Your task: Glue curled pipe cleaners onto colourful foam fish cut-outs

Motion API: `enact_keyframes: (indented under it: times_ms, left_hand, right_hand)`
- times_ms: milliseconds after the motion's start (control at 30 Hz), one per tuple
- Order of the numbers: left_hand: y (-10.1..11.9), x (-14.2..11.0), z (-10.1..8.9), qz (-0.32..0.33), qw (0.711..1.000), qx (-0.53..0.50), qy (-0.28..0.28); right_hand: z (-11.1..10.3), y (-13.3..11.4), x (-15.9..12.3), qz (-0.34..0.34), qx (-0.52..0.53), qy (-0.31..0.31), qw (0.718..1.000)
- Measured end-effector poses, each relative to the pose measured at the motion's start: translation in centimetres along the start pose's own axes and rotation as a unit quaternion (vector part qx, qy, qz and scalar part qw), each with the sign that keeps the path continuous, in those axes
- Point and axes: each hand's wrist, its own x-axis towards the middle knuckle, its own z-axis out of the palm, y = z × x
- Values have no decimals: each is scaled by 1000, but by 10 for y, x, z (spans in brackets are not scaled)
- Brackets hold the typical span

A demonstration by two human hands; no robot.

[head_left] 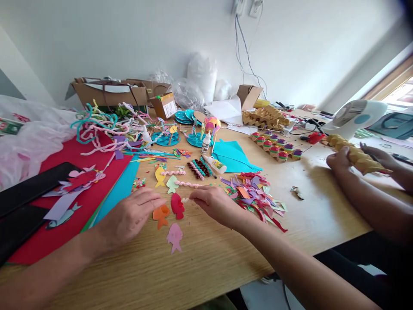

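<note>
Pink ppr fish (174,237), 4 more (176,207) just beyond; L hand (130,213) released, R hand (214,202) can't tell.

"What kind of place is this?"

"A craft workroom, I'd say: cut-out paper fish (177,206), glue bottles (206,144), paper scraps (248,193) and coloured sheets (64,232) lie about a wooden surface (129,282), with tangled pipe cleaners (103,131) at upper left."

"A school's or a home's?"

"Can't tell. Cardboard boxes (109,94) stand by the plain wall (129,38), and another person's arms (361,196) reach over the surface at right."
</note>
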Motion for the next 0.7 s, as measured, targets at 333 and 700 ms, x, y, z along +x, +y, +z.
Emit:
enact_keyframes:
  times_ms: [333,700]
  left_hand:
    - [-16,21,23,61,996,-4,-60]
    - [-11,28,34,16,995,-89,-35]
  right_hand:
    - [14,1,9,-47,-93,-20,994]
    - [20,6,6,-32,-83,12,996]
